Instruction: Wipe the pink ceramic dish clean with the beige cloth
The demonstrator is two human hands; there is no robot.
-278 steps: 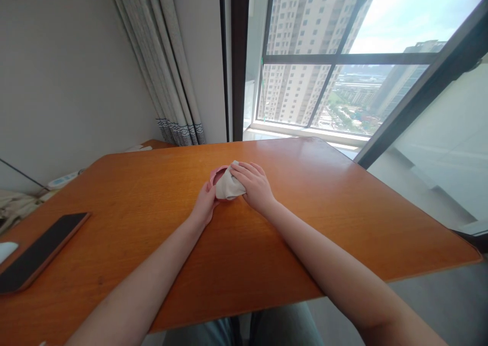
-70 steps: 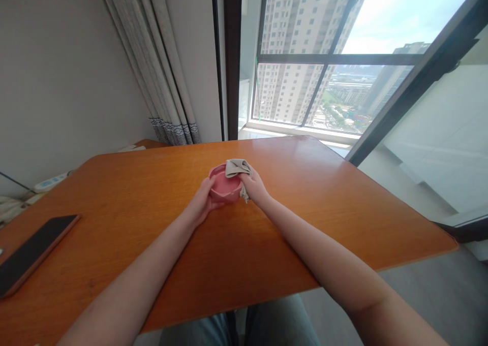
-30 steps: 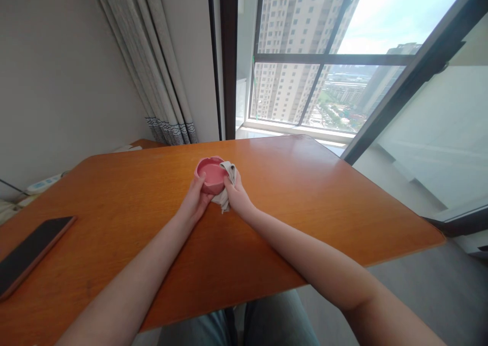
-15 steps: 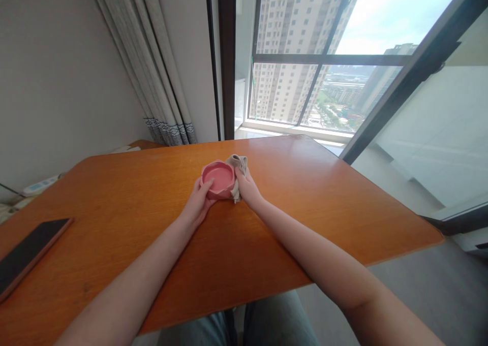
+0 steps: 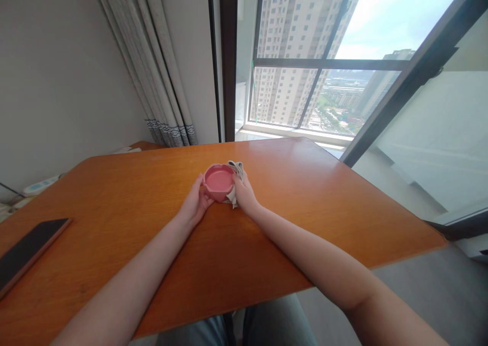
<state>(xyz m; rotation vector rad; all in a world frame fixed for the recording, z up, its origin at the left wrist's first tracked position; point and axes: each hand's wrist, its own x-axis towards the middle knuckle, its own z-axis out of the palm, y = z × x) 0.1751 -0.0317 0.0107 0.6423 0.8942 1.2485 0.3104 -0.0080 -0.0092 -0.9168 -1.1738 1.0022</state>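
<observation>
A round pink ashtray with a notched rim is held just above or on the wooden table, its hollow facing up. My left hand grips its left side, thumb along the outer wall and fingers underneath. My right hand is closed on a crumpled grey-beige cloth, pressing it against the right side of the ashtray. Part of the cloth hangs below the right fingers. The ashtray's underside is hidden, as are most of the right fingertips.
The brown wooden table spreads around both arms. A dark phone-like slab with a reddish edge lies at the left. Beyond the far edge are a grey curtain and a tall window. A white object sits past the left edge.
The ashtray has turned slightly and shifted a little. My left thumb has moved from inside the rim to the outer left side. The cloth in my right hand has shifted slightly down along the ashtray.
</observation>
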